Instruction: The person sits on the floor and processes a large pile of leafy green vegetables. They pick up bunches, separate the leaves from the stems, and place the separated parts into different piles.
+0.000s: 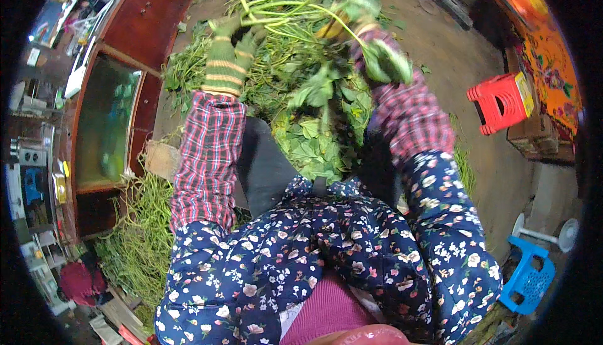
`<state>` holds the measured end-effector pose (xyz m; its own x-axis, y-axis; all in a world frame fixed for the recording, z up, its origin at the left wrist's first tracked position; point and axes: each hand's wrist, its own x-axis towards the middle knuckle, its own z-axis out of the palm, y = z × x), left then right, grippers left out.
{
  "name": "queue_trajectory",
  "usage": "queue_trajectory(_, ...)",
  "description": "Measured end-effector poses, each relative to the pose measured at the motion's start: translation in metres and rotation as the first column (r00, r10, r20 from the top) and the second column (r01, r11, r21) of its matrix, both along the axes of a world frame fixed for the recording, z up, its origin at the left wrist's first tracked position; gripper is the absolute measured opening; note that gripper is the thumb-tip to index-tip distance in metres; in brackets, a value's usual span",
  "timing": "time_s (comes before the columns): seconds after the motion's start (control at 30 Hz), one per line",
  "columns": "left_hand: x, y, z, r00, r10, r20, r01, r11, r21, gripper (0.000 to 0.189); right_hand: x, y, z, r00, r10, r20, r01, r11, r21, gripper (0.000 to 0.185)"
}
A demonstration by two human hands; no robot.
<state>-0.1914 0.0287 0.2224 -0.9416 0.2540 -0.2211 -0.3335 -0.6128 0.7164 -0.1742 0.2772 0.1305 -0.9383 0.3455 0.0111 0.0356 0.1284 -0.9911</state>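
Note:
Green leafy stems (287, 4) stretch between my hands at the top middle. My left hand (233, 45), in a green striped knit glove, is at the stems' left ends; motion blur hides how its fingers meet them. Over the leafy part, at the right, my right hand (346, 22) is closed on the stems, blurred and partly covered by leaves. Cut leaves (311, 144) lie heaped between my knees. Beyond and below the hands spreads a pile of green vines (278, 69) on the floor.
A brown wooden cabinet (136, 20) with a glass pane stands at the left, near another vine heap (141, 236). At the right are a red plastic stool (499, 102), a table with an orange floral cloth (549, 62) and a blue plastic seat (527, 274).

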Motion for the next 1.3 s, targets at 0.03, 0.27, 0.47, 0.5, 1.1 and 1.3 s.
queue_trajectory(0.03,0.004,-0.003,-0.018,0.973,0.122,0.196,-0.136,0.989,0.063,0.024,-0.008,0.018,0.02,0.997,0.001,-0.077,0.009,0.993,0.119,0.022)
queue_trajectory(0.27,0.076,0.011,-0.113,0.853,-0.431,0.294,0.37,0.897,0.244,0.035,-0.036,0.062,0.045,0.944,0.043,-0.327,0.206,0.697,0.687,0.022)
queue_trajectory(0.47,0.12,-0.03,-0.144,0.771,-0.285,0.569,0.292,0.953,0.082,0.023,0.042,0.013,-0.083,0.913,0.126,0.389,-0.357,0.707,0.611,0.023)
queue_trajectory(0.5,0.125,-0.038,-0.148,0.758,-0.259,0.598,0.256,0.962,0.093,0.022,0.039,0.019,-0.079,0.919,0.122,0.374,-0.341,0.721,0.604,0.023)
queue_trajectory(1.1,0.152,-0.056,-0.183,0.768,-0.229,0.597,0.182,0.973,0.139,0.019,0.084,-0.013,-0.113,0.922,0.106,0.372,-0.338,0.689,0.641,0.024)
queue_trajectory(1.3,0.16,-0.061,-0.188,0.732,-0.168,0.66,0.206,0.978,0.021,0.02,0.009,0.038,-0.02,0.987,0.065,0.145,-0.146,0.732,0.666,0.025)
